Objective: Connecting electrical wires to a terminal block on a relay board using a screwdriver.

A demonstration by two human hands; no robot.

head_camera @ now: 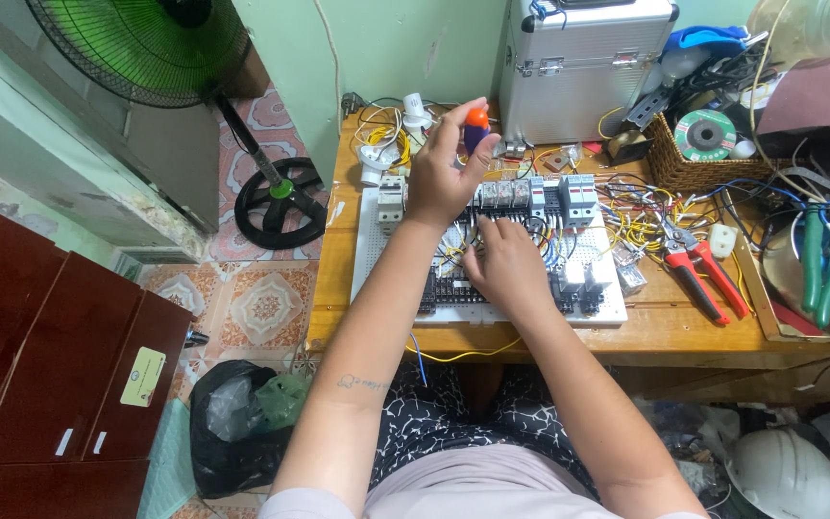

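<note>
In the centre of the frame, the left hand (441, 173) is raised above the white wiring board (369, 240), its fingers closed around the orange-and-blue handle of a screwdriver (476, 128) held upright. The shaft is hidden behind the hand, so where the tip lands cannot be told; it seems aimed at the row of grey circuit breakers (530, 195) along the board's upper edge. Just below, the right hand (503, 264) rests palm down on the board, fingertips pressed among the black terminal blocks (444, 286) and the yellow and blue wires; whether it pinches a wire cannot be told.

This looks like the wiring step: 1 hand steadying a lead while the other drives a terminal screw. The next move likely calls for keeping the driver square on the screw and the lead seated as it tightens.

At centre right lie red-handled pliers (708, 274); green-handled pliers (823, 255) sit at the far right. A silver tool case (583, 67) stands at upper centre, and a green fan (146, 43) at upper left.
</note>
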